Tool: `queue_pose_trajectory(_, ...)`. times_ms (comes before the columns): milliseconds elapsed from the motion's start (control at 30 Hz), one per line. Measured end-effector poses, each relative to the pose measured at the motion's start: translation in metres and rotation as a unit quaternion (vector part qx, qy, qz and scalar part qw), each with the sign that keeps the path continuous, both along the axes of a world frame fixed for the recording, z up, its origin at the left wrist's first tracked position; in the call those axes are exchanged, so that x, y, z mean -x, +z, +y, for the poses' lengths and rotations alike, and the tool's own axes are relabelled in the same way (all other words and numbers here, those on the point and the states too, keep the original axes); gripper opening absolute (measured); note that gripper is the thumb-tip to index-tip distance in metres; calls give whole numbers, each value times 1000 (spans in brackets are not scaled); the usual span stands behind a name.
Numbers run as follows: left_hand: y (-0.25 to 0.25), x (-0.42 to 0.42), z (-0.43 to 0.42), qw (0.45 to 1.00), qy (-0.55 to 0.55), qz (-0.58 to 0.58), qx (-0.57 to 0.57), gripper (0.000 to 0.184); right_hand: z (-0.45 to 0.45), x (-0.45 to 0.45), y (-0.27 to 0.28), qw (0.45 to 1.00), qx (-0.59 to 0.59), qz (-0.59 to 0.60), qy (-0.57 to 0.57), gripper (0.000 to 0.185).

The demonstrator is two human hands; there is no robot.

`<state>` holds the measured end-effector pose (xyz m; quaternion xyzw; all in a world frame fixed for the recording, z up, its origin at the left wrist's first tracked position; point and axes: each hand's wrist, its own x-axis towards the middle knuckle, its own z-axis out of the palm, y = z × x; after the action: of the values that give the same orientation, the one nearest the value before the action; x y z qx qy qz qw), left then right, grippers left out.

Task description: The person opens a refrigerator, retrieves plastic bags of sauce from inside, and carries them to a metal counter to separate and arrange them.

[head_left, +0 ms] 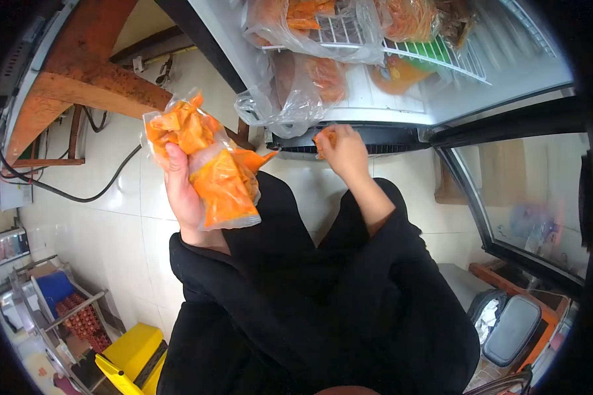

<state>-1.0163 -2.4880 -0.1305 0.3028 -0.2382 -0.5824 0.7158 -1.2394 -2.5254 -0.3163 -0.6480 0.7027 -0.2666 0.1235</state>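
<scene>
My left hand (183, 194) is closed around clear plastic packets of orange food (223, 187), held up over the floor left of my knees. At least two packets show, one above the other, with orange pieces pressed against the film. My right hand (349, 155) is closed on a small orange packet (324, 141), mostly hidden by the fingers, just in front of the fridge's lower edge. Above it, a clear plastic bag (290, 108) hangs out over the fridge's bottom ledge.
The open fridge (389, 108) has a white wire rack (435, 56) with bagged orange food. Its glass door (527, 191) stands open at right. An orange wooden frame (92, 89) is at upper left, a yellow object (135, 352) at lower left, and a lidded bin (510, 329) at lower right.
</scene>
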Motion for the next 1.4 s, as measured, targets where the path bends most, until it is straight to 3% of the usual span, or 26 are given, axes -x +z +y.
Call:
queue_pose_trajectory(67,-15,-4,5,993,-98,-31,57,52,13,-8,-43,991,-44,100,-76,45)
queue_pose_trajectory(100,-19,-4,7,988,-132,-42,72,52,9,-8,-52,987,-107,32,-117,59)
queue_pose_trajectory(200,-21,-2,8,987,-120,-93,60,50,-2,4,-66,967,-219,9,-133,59)
queue_pose_trajectory(300,-19,5,6,980,-50,-183,51,46,-8,19,-64,966,-232,-98,-65,50)
queue_pose_trajectory(333,-22,6,6,983,-23,-182,27,45,-8,26,-61,954,-204,-220,-24,45)
queue_pose_trajectory(400,-18,12,8,981,-1,-193,12,43,-3,36,-51,880,-139,-449,64,35)
queue_pose_trajectory(433,-12,18,10,978,-6,-207,22,42,5,28,-4,813,-93,-573,56,32)
queue_pose_trajectory(467,-16,20,8,977,7,-211,20,40,9,25,29,803,-26,-592,55,30)
queue_pose_trajectory(533,-22,24,5,975,33,-217,17,37,17,25,89,720,27,-687,96,21)
queue_pose_trajectory(600,-30,30,4,972,40,-230,-17,36,27,27,133,635,42,-736,230,23)
queue_pose_trajectory(667,-33,37,5,970,44,-230,-58,35,33,7,158,685,92,-693,207,22)
queue_pose_trajectory(733,-32,43,11,978,10,-206,-35,36,34,-28,185,799,178,-549,169,19)
queue_pose_trajectory(800,-25,48,16,989,-23,-149,3,38,26,-52,168,900,226,-360,93,19)
queue_pose_trajectory(867,-21,48,14,997,-49,-55,35,39,27,-63,167,914,241,-311,95,17)
queue_pose_trajectory(967,-22,41,14,953,-8,-297,68,40,27,-72,165,920,265,-230,172,19)
queue_pose_trajectory(1067,-17,30,8,981,10,-191,-36,40,33,-77,178,916,176,-233,276,31)
queue_pose_trajectory(1167,-21,17,7,995,25,-95,-27,38,24,-65,196,889,74,-228,390,44)
queue_pose_trajectory(1200,-21,12,8,997,20,-72,-24,37,16,-57,197,877,93,-220,418,40)
queue_pose_trajectory(1267,-21,3,9,995,43,-90,-9,37,-10,-37,207,865,65,-268,419,32)
queue_pose_trajectory(1333,-21,-11,9,997,40,-71,2,37,-48,-24,220,906,180,-281,261,26)
queue_pose_trajectory(1400,-19,-16,10,994,45,-94,18,38,-89,-21,225,949,166,-247,104,22)
